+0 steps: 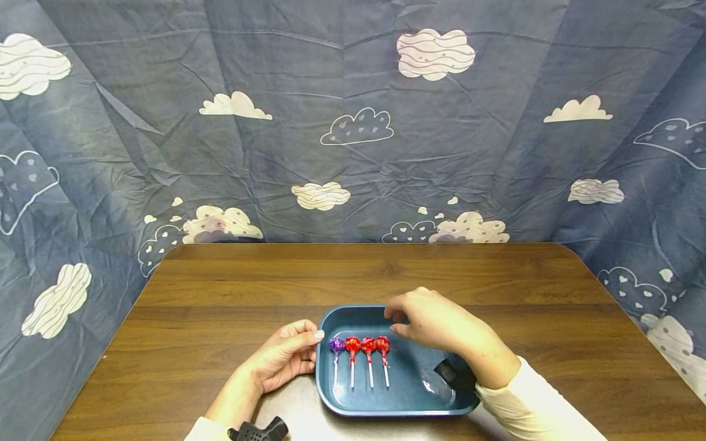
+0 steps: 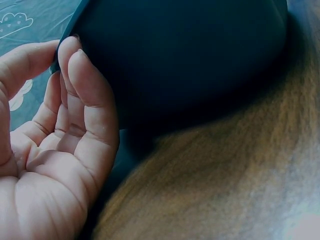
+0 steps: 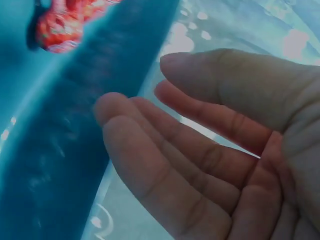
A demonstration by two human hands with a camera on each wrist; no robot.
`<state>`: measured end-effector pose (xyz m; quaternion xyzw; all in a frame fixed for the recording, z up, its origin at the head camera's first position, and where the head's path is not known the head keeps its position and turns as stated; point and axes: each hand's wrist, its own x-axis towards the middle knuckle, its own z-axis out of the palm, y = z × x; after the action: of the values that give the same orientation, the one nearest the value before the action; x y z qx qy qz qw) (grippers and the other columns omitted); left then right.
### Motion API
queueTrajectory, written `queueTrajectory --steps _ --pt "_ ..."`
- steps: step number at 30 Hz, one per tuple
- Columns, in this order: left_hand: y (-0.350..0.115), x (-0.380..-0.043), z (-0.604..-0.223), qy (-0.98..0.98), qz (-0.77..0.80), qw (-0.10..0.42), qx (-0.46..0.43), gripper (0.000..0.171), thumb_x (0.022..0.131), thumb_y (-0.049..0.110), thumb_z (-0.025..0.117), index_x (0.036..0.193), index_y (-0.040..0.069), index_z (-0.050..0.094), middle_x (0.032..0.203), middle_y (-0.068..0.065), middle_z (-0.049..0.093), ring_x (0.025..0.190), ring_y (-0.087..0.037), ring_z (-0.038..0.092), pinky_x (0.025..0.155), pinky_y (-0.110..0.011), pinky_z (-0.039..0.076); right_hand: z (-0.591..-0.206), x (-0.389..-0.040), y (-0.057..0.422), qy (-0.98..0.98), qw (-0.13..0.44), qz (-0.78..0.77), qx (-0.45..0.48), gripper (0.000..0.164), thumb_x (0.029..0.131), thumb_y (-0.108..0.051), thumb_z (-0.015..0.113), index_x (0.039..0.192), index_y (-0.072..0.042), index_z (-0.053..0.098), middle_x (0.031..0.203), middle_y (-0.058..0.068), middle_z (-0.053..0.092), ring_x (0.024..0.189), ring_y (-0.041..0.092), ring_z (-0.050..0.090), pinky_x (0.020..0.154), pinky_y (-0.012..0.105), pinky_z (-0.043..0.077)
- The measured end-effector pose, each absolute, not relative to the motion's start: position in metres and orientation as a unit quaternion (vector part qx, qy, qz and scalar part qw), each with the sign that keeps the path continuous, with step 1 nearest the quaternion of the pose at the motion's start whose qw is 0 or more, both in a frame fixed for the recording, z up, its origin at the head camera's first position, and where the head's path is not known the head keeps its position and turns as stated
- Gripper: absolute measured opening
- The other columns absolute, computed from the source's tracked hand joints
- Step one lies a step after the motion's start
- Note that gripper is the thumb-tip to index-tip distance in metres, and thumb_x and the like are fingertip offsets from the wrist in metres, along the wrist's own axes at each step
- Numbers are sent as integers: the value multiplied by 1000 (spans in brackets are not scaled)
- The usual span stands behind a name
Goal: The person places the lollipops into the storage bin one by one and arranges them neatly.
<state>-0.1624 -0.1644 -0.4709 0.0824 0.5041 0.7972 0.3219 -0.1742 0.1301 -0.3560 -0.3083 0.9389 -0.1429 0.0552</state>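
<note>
A dark blue tray point(image 1: 397, 398) holds a row of wrapped lollipops: a purple one point(image 1: 337, 345) at the left and three red ones point(image 1: 368, 345) beside it. Their white sticks point toward the person. At the tray's left side, my left hand point(image 1: 284, 355) pinches the rim, thumb on top and fingers against the outer wall point(image 2: 190, 65). My right hand point(image 1: 432, 318) hovers over the far right part of the tray, its fingers loosely bent with nothing between them. In the right wrist view, a red lollipop point(image 3: 60, 32) shows past the fingertips, at the upper left.
The tray stands near the front of a brown wooden table point(image 1: 248, 278). Behind the table hangs a dark cloth with clouds point(image 1: 342, 171). A black wrist device point(image 1: 259, 430) sits on the left wrist, and another point(image 1: 455, 372) shows under the right wrist, over the tray.
</note>
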Motion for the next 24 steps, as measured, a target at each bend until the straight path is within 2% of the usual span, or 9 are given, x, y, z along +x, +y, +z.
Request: queueTrajectory --steps 7,13,17,20,24 --pt "-164 -162 -472 505 796 322 87 12 103 15 56 93 20 61 81 9 65 70 -3 60 67 -19 54 -337 -147 157 934 -52 -174 -308 12 87 -12 78 98 -16 75 87 -9 74 75 -2 62 68 26 56" --pt "-163 -162 -473 509 794 322 89 11 104 14 55 95 19 60 82 9 65 70 -3 60 68 -20 54 -335 -126 174 929 -120 -174 -303 16 85 -11 81 96 -18 74 83 -16 68 71 -7 54 63 22 52" --pt "-162 -162 -473 509 793 322 92 13 104 15 54 94 20 60 81 9 65 69 -3 59 68 -20 54 -337 -117 193 935 -120 -193 -273 17 85 -10 81 98 -18 75 85 -16 69 72 -9 54 61 20 51" --pt "-163 -162 -472 508 793 322 95 14 104 15 54 93 21 61 80 10 65 69 -3 59 68 -20 53 -338 -114 210 948 -98 -204 -225 16 87 -11 80 99 -19 75 86 -15 70 72 -8 56 61 21 52" --pt "-164 -162 -472 507 793 323 99 15 105 14 53 93 20 60 81 10 64 70 -3 59 68 -20 54 -343 -114 235 964 -87 -184 -169 13 87 -12 79 98 -19 75 87 -13 72 74 -3 62 64 24 54"
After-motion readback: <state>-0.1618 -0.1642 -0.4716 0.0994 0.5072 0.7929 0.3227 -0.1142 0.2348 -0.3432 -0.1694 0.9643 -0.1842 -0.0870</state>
